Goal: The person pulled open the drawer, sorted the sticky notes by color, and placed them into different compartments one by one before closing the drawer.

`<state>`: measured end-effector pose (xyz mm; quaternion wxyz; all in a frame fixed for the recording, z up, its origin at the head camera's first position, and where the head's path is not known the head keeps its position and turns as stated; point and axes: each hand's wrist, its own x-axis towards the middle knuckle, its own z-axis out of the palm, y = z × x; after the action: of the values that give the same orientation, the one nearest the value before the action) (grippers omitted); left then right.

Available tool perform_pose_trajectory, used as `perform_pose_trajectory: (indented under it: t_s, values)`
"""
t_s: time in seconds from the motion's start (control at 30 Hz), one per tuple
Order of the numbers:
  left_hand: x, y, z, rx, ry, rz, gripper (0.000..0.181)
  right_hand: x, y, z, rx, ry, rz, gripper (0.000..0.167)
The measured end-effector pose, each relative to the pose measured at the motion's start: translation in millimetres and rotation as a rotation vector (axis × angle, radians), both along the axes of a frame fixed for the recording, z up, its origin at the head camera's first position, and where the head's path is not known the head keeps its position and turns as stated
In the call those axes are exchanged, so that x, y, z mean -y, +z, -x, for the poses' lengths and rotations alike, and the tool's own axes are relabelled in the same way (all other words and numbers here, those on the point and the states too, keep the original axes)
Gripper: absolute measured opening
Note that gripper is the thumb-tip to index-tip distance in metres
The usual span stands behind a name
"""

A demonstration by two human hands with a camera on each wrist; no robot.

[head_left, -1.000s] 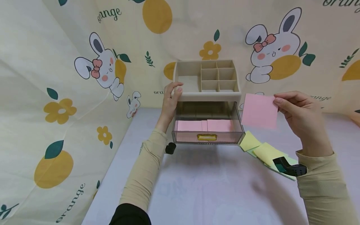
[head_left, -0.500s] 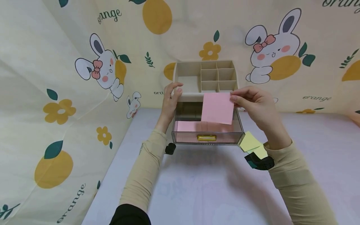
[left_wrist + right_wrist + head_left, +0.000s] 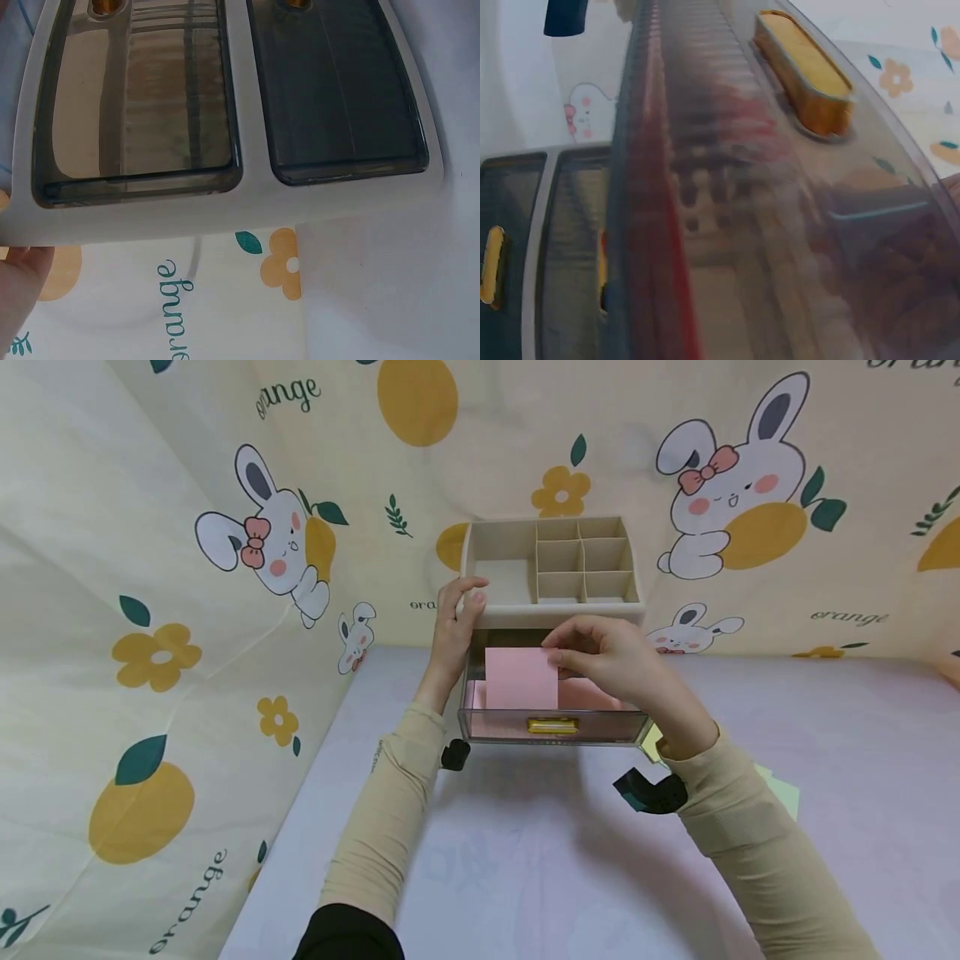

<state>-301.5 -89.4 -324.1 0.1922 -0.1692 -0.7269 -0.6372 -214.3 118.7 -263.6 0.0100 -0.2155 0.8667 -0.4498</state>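
A white desktop organizer (image 3: 558, 617) has a clear drawer (image 3: 480, 728) pulled out, with a gold handle (image 3: 552, 726). Pink paper squares (image 3: 585, 695) lie inside the drawer. The left hand (image 3: 452, 639) grips the organizer's left upper edge; in the left wrist view part of that hand (image 3: 22, 289) touches the casing (image 3: 150, 223). Above the drawer's opening the right hand (image 3: 622, 664) pinches a pink square (image 3: 521, 678) by its right edge, holding it upright. The drawer front (image 3: 795, 195) fills much of the right wrist view, where the right hand is not clearly visible.
Green and yellow papers (image 3: 780, 792) lie on the white table (image 3: 525, 860) to the drawer's right, partly hidden by the right forearm. Divided compartments (image 3: 583, 560) top the organizer. A patterned cloth (image 3: 495, 435) hangs behind and at the left.
The right hand has moved left and slightly down with the pink square, from the organizer's right side to over the open drawer. The left hand has kept its hold.
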Motion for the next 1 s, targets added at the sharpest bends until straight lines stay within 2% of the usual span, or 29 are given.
perform_pose_trajectory:
  t_s: [0.17,0.57,0.63,0.83,1.0]
  values:
    - [-0.3,-0.1,0.0,-0.006,0.008,0.002,0.033,4.5,-2.9,2.1,0.033,0.003,-0.129,0.016]
    - [-0.1,-0.2,-0.6,0.0,0.004,0.001,0.032,3.4,-3.7,4.6,-0.067,0.007,-0.281,0.01]
    - [-0.4,-0.4,-0.7,-0.005,0.005,-0.002,0.032,3.2,-2.9,3.9,-0.059,0.008,-0.266,0.01]
    - [0.6,1.2,-0.7,-0.008,-0.004,-0.013,0.032,2.4,-2.3,4.2,0.039,-0.002,-0.114,0.013]
    - [1.0,1.5,-0.4,-0.008,-0.011,-0.016,0.031,1.2,-2.2,4.3,0.057,0.04,-0.153,0.013]
